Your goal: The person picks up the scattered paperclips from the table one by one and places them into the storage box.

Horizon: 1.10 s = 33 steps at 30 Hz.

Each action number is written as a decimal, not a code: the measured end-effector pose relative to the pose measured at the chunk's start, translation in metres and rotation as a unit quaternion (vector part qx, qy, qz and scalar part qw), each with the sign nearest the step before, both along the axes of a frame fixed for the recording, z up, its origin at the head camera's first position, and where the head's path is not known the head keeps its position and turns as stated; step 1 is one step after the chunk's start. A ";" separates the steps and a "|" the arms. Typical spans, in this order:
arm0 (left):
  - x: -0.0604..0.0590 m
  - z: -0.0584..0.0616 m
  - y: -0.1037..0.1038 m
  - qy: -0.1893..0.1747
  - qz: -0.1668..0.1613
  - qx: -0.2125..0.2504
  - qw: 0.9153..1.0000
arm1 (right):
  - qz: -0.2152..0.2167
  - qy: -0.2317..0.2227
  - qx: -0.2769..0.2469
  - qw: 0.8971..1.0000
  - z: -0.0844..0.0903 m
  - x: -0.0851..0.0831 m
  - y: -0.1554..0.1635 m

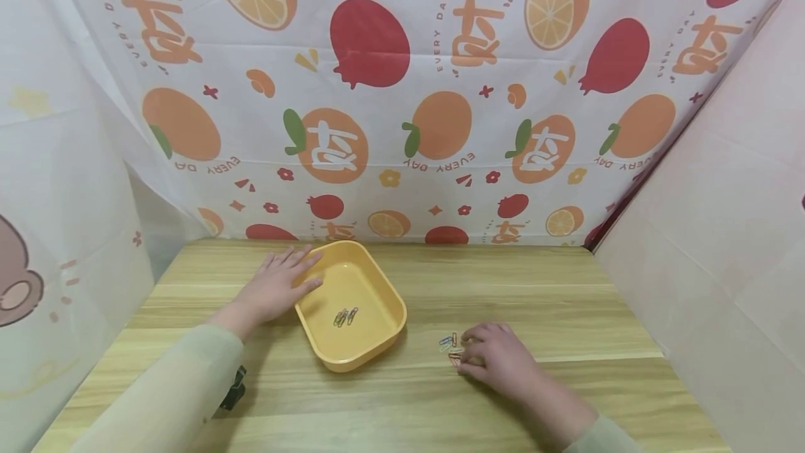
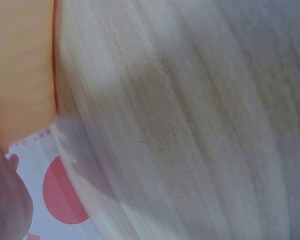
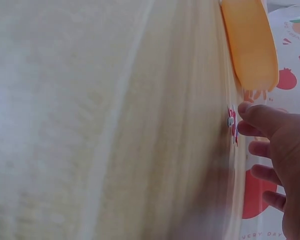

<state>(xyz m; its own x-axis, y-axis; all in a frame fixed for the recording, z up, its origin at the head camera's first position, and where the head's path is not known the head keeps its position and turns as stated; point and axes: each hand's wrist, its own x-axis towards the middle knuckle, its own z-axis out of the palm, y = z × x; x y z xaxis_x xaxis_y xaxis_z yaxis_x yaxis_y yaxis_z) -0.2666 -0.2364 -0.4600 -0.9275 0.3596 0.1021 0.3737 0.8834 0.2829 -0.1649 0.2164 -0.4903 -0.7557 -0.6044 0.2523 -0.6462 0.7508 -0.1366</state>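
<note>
A yellow plastic bin (image 1: pixel 377 341) stands on the table with several paper clips (image 1: pixel 346 317) on its floor. My left hand (image 1: pixel 277 285) lies across the bin's left rim, its fingers spread and straight. In the left wrist view only an edge of this hand (image 2: pixel 10 195) shows beside the bin wall (image 2: pixel 20 65). Right of the bin, a small group of coloured paper clips (image 1: pixel 446 342) lies on the wood. My right hand (image 1: pixel 499 358) is right beside them, fingers loosely bent. In the right wrist view its thumb and forefinger are close to the clips (image 3: pixel 232 122), with nothing visible between them.
The wood-grain table (image 1: pixel 503 285) ends at a fruit-print cloth (image 1: pixel 390 180) behind, with pale cloth walls at both sides. A small black object (image 1: pixel 234 390) shows by the left forearm.
</note>
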 end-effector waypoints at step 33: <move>-0.004 -0.002 -0.002 0.001 0.002 0.005 1.000 | -0.005 0.006 0.012 1.000 0.001 0.004 -0.008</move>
<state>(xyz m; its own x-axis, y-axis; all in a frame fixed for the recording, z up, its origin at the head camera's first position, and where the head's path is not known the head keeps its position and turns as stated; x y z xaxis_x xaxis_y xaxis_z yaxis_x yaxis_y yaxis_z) -0.2711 -0.2385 -0.4621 -0.9288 0.3545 0.1084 0.3706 0.8819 0.2915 -0.1614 0.2089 -0.4892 -0.7586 -0.6033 0.2462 -0.6404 0.7600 -0.1109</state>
